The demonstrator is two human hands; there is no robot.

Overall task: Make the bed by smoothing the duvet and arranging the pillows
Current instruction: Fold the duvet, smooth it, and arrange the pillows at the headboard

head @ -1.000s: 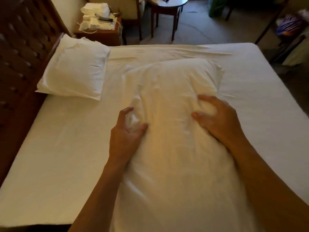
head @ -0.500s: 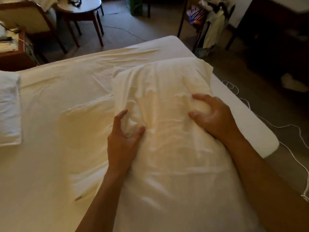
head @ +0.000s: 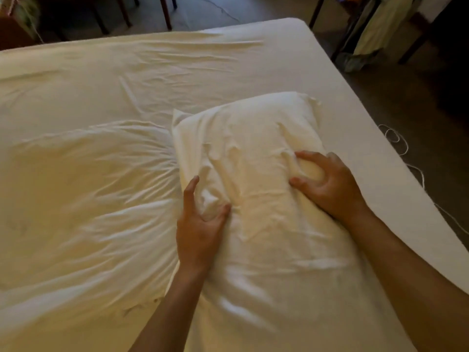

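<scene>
I grip the pillow point(head: 256, 179) with both hands, left hand point(head: 200, 224) and right hand point(head: 327, 184), fingers curled into its cover. It lies near the bed's point(head: 355, 118) right edge. I should lift it clear, not drag, or the wrinkled sheet point(head: 96, 194) will bunch further.

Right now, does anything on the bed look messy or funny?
Yes. The sheet is bunched into wrinkles fanning out left of the pillow, and both hands, left and right, grip the pillow near the bed's right edge.
</scene>
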